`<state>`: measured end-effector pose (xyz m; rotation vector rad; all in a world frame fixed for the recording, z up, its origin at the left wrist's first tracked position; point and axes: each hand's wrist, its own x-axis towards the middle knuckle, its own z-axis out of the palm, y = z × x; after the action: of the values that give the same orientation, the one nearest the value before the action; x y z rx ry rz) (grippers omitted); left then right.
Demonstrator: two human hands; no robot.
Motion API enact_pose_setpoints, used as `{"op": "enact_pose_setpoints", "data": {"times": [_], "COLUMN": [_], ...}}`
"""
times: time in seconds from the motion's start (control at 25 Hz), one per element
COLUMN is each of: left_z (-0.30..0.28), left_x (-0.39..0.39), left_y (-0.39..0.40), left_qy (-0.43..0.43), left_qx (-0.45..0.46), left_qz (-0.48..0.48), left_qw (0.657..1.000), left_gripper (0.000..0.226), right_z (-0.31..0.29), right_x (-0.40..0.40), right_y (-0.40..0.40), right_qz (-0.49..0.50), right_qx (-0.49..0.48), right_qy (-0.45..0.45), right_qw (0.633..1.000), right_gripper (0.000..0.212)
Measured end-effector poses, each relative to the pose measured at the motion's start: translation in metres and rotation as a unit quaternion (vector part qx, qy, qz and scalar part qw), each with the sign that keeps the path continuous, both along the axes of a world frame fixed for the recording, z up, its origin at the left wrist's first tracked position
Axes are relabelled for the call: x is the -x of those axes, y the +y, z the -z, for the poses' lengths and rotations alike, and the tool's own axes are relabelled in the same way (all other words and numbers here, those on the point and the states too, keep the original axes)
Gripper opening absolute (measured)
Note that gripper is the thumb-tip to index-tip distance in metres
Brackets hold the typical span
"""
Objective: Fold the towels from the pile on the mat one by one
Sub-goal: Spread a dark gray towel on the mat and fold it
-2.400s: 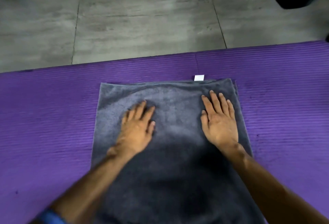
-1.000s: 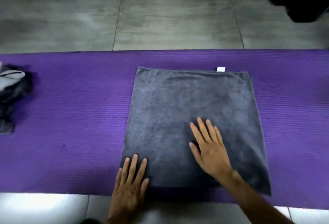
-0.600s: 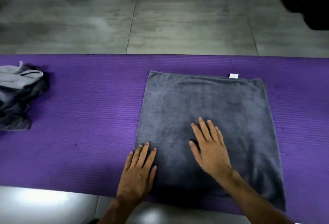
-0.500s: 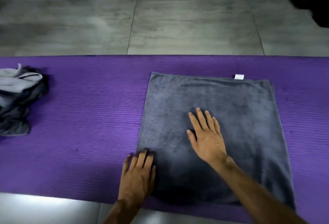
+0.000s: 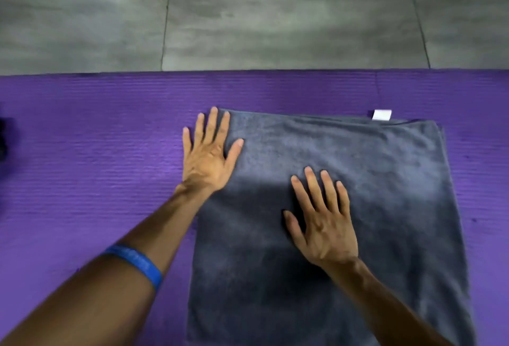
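My left hand point(image 5: 210, 153) has moved. Half a second ago it was down at the near left corner of the grey towel point(image 5: 344, 180), and now it is up at the far left corner. It lies flat there, fingers point(image 5: 213, 125) straight and spread, half on the towel and half on the purple mat point(image 5: 96, 166). It holds nothing. My right hand point(image 5: 322, 224) has stayed near the middle of the towel, flat too, fingers straight, just pressing down. The towel lies on the mat in front of me, already folded into a neat square shape, with its little white tag point(image 5: 381, 114) poking out at the far edge. A blue band point(image 5: 137, 263) sits on my left arm. The pile of other towels was off to the left a moment ago, but now I only see a dark bit at the left edge, too little to be sure of. Behind the mat is the grey tiled floor point(image 5: 275, 15). I think my left hand slid up the left side to smooth it flat. So this towel looks ready for its next fold, maybe left side over to the right, and the right hand would have to lift off first.
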<state>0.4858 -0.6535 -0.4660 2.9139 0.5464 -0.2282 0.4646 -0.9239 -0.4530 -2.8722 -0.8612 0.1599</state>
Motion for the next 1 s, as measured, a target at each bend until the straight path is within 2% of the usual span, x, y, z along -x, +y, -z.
{"op": "enact_pose_setpoints", "data": {"times": [0.16,0.32,0.44,0.64,0.76,0.88,1.0], "left_z": [-0.013,-0.020,-0.018,-0.022,-0.030,-0.039,-0.048], "left_x": [0.019,0.147,0.220,0.223,0.236,0.266,0.285], "left_y": [-0.017,-0.083,-0.098,-0.100,-0.105,-0.115,-0.118], "left_qy": [-0.039,-0.022,0.007,0.019,0.035,0.034,0.042], "left_qx": [0.009,0.020,0.024,0.027,0.024,0.028,0.103], "left_qz": [-0.084,0.027,-0.021,-0.043,-0.042,-0.057,-0.091], "left_qw": [0.996,0.999,0.999,0.999,0.998,0.997,0.990], "left_gripper": [0.071,0.064,0.062,0.065,0.066,0.064,0.066], "right_z": [-0.002,-0.002,-0.004,-0.013,-0.030,-0.034,-0.029], "right_x": [0.001,-0.002,-0.003,-0.007,-0.011,0.019,0.076], "right_y": [-0.001,-0.001,0.001,-0.004,-0.005,-0.029,-0.090], "right_qz": [-0.003,0.002,-0.008,-0.033,-0.034,-0.051,-0.036], "right_qx": [0.009,0.024,0.040,0.038,0.080,0.046,0.022], "right_qy": [0.016,0.019,0.039,0.107,0.167,0.161,0.109], "right_qw": [1.000,1.000,0.998,0.993,0.982,0.985,0.993], "right_gripper": [0.068,0.072,0.076,0.082,0.081,0.070,0.064]}}
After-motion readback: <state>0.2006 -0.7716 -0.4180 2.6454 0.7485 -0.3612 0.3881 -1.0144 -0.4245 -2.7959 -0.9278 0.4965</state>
